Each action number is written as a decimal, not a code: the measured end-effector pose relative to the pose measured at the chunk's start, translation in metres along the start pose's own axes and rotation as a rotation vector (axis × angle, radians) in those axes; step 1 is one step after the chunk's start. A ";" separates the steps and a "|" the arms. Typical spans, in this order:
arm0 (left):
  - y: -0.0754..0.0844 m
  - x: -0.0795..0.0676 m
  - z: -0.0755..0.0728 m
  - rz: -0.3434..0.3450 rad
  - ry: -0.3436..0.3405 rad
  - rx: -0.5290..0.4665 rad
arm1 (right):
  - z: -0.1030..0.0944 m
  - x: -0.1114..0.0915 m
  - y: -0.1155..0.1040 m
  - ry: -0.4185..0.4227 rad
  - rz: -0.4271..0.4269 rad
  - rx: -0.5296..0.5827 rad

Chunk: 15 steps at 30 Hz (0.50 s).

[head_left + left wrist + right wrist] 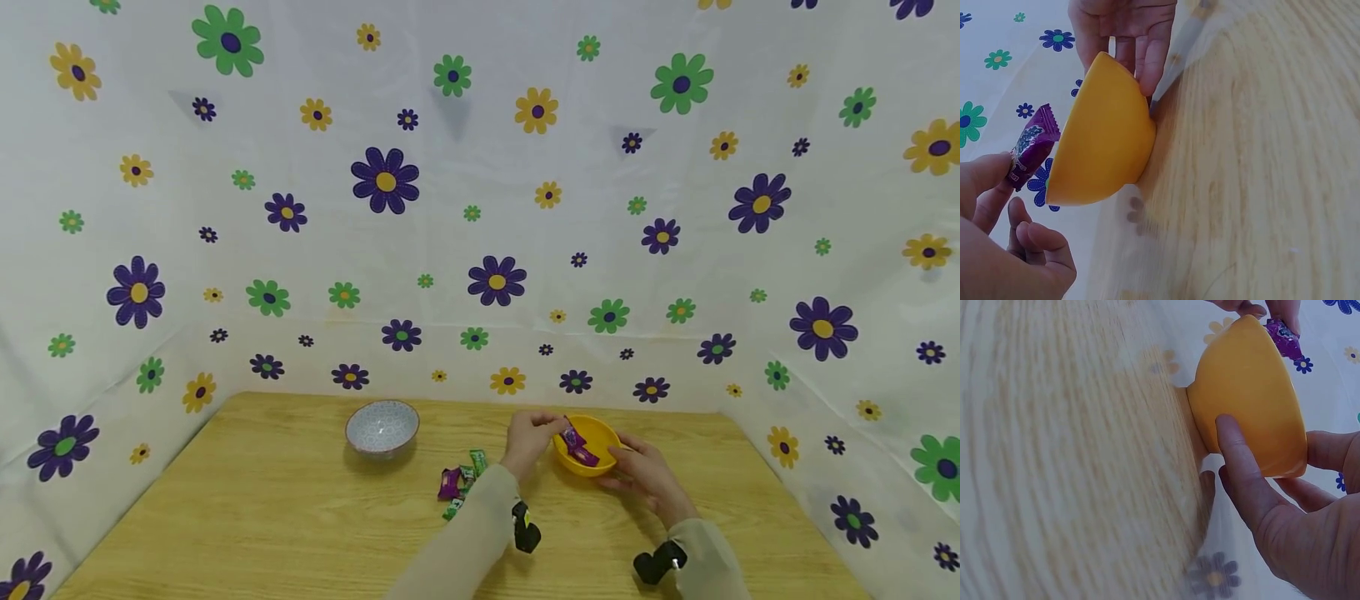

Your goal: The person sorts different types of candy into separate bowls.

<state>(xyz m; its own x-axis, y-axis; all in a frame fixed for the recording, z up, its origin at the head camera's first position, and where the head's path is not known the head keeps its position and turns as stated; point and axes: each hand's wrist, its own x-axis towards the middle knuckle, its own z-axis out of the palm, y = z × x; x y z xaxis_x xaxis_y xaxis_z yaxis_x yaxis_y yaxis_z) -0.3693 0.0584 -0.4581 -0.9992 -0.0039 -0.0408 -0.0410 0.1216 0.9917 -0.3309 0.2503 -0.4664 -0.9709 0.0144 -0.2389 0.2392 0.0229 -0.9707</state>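
left hand (528, 439) pinches a purple candy (1032, 149) by the yellow bowl (1105, 134); right hand (647, 473) grips the bowl between thumb and fingers

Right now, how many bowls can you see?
2. The yellow bowl is on the right, with the right hand holding its side. The pale patterned bowl sits farther left on the table. I see no others.

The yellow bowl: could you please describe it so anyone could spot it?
At the wooden table, look right of centre in the head view, where the left hand pinches a purple packet. The right hand holds the yellow bowl there. Its plain yellow outside sets it apart from the pale patterned bowl further left.
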 end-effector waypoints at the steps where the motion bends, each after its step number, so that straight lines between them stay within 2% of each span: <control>1: 0.000 0.000 0.001 0.001 -0.001 0.001 | 0.000 0.000 0.000 0.002 -0.001 -0.002; 6: 0.000 -0.003 0.003 0.017 -0.002 0.007 | 0.000 0.000 0.000 -0.003 -0.010 -0.008; 12: 0.001 -0.007 0.003 -0.031 -0.012 0.005 | 0.001 0.000 0.000 0.001 -0.012 -0.035; 15: 0.000 -0.008 0.004 -0.024 -0.026 0.022 | 0.000 0.001 0.001 -0.001 -0.015 -0.042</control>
<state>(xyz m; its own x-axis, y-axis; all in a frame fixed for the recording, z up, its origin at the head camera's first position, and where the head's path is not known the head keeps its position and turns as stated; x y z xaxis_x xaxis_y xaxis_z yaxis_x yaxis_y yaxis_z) -0.3615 0.0623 -0.4582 -0.9975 0.0191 -0.0680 -0.0646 0.1431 0.9876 -0.3313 0.2502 -0.4679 -0.9745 0.0129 -0.2242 0.2245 0.0648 -0.9723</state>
